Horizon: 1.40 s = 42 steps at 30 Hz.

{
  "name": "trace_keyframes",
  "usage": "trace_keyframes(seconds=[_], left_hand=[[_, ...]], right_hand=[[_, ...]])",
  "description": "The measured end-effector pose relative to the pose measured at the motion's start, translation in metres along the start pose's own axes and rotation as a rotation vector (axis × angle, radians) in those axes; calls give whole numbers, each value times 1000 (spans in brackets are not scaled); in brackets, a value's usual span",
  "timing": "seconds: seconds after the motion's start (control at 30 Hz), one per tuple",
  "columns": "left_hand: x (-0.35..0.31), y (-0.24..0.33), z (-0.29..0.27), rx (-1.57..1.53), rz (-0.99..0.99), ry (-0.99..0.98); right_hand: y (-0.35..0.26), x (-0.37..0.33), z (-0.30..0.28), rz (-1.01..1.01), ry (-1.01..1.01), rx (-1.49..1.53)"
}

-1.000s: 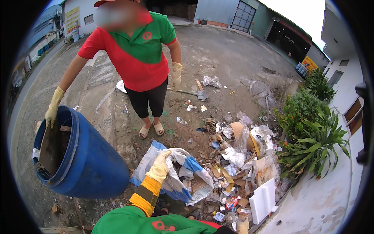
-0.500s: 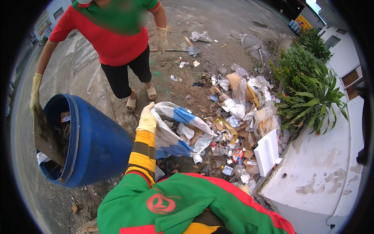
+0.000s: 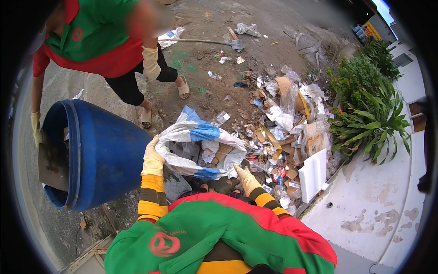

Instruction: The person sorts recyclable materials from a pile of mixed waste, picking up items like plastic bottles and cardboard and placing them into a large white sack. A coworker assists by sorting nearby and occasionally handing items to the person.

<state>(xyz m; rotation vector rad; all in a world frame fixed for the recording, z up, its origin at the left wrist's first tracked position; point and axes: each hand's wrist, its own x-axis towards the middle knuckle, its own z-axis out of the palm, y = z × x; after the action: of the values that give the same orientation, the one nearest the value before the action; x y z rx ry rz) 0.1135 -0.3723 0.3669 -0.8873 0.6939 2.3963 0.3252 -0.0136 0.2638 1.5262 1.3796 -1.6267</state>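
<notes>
Person's L hand (image 3: 153, 157), cream glove, pinches the L side of the rim of the white/blue sack (image 3: 207, 132), which gapes btwn the two hands w/ paper & cardboard in it. R hand (image 3: 246, 178), also gloved, is at the sack's R edge, a finger pointing at it; can't tell if it's pinching. Lt of L hand: blue barrel (image 3: 107, 146), tilted, w/ co-worker's gloved hand (image 3: 36, 130) at a board (image 3: 54, 166) in its mouth. Rt of R hand: white foam slab (image 3: 313, 175); beyond it, trash heap (image 3: 285, 121).

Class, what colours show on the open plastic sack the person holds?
The open plastic sack is white and blue; best view: head.
</notes>
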Motion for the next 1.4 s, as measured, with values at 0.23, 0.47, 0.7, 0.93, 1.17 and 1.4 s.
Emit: trace_keyframes(seconds=[0.23, 0.47, 0.7, 0.93, 1.17, 1.4], left_hand=[[-40, 3, -25, -156, 82, -33], [-49, -1, -40, -65, 115, 152], [-29, -30, -36, -63, 77, 17], [17, -21, 33, -239, 113, -166], [32, 38, 109, -218, 227, -260], [29, -1, 50, -456, 189, -582]], right_hand=[[36, 48, 77, 727, -260, 540], [55, 79, 112, 407, -356, 420], [-24, 56, 41, -225, -138, -182], [-93, 16, -9, -1068, 329, -696], [-207, -52, -6, -1441, -97, 23], [-172, -60, -31, -737, -427, 635]])
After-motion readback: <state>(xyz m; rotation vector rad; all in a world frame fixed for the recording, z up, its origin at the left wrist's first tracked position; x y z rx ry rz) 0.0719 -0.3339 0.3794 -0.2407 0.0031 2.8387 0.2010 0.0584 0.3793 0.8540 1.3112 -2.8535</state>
